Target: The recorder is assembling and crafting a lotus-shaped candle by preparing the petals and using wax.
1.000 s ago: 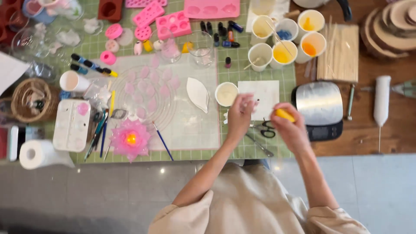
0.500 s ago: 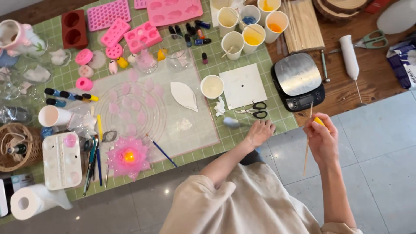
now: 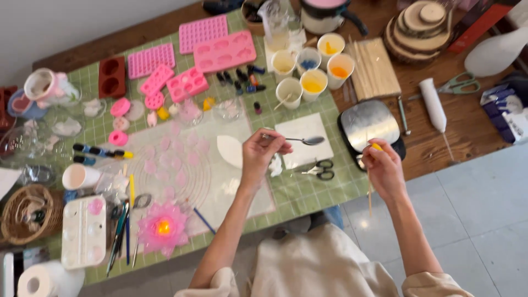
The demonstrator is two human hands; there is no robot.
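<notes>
Over the green mat (image 3: 308,192), left hand (image 3: 261,154) fingers pinch a shiny metal spoon (image 3: 300,140); right hand (image 3: 382,168) fingers grip a thin stick (image 3: 369,192).

Pink silicone moulds (image 3: 223,50) are lying at the green mat's (image 3: 308,192) far edge; a glowing pink flower (image 3: 163,227) is sitting beside a white palette (image 3: 83,232); scissors (image 3: 319,169) are resting nearby.

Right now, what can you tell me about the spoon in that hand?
The spoon looks like thin silvery metal, with a slim handle and a small oval bowl. The left hand pinches the handle end in its fingers, holding it roughly level, bowl pointing right, above the white sheet near the black-handled scissors. Whether it holds anything cannot be seen.
</notes>
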